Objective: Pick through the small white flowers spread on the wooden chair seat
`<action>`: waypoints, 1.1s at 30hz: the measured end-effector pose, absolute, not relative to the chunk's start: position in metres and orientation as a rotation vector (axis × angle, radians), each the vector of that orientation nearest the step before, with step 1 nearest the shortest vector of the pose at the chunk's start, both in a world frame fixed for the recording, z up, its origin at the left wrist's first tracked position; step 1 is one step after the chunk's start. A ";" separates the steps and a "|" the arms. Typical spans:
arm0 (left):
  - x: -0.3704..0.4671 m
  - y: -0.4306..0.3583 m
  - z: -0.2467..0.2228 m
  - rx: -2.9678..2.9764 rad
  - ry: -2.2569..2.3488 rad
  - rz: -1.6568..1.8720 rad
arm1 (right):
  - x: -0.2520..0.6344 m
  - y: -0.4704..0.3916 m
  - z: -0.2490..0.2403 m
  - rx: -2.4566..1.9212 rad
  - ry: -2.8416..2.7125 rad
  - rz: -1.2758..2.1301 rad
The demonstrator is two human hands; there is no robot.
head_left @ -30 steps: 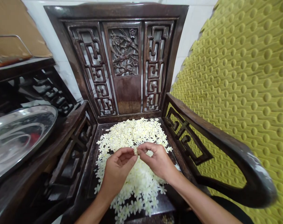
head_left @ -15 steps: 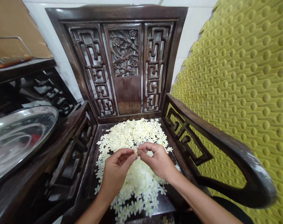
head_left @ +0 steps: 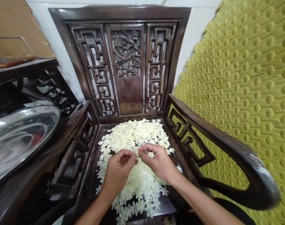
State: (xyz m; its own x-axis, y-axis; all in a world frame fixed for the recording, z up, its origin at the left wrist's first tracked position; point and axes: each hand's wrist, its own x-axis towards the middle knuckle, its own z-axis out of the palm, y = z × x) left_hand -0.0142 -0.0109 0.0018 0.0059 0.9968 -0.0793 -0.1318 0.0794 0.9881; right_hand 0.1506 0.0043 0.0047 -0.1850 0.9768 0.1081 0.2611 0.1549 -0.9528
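Note:
Fingertip to fingertip, my left hand (head_left: 119, 168) and my right hand (head_left: 157, 161) are both pinched closed on one small pale flower (head_left: 137, 153). The fingers partly cover it, so its petals are hard to make out. Below and behind the hands, many loose white flowers (head_left: 137, 132) with yellowish centres lie heaped on the dark wooden chair seat (head_left: 93, 175). The heap is thickest in the middle, and single blossoms spread out at its edges. My hands hover over the middle of it.
The carved chair back (head_left: 129, 93) rises behind the flowers. Armrests stand on both sides, the right armrest (head_left: 226, 143) close to my forearm. A round metal tray (head_left: 20, 140) sits at the left. A bumpy yellow-green mat (head_left: 250, 78) stands upright at the right.
The view has shifted very slightly. My left fingertips have moved a little against the flower, and its visible part looks smaller. My right hand is nearly still.

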 end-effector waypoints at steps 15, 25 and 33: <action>-0.016 -0.007 -0.001 0.989 1.122 1.269 | 0.153 0.005 0.008 -1.156 -1.607 1.089; -0.019 -0.011 0.005 0.791 1.003 1.181 | 0.154 0.004 0.008 -1.201 -1.666 0.981; -0.017 -0.012 0.003 0.754 0.893 1.153 | 0.147 -0.004 0.008 -1.190 -1.931 0.611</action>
State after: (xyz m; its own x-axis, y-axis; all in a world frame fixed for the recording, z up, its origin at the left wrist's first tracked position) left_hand -0.0170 -0.0117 0.0025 0.1548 0.9680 -0.1977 -0.4329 0.2463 0.8671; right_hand 0.1468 -0.0039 0.0080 -0.2654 0.8938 0.3614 0.5233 0.4484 -0.7246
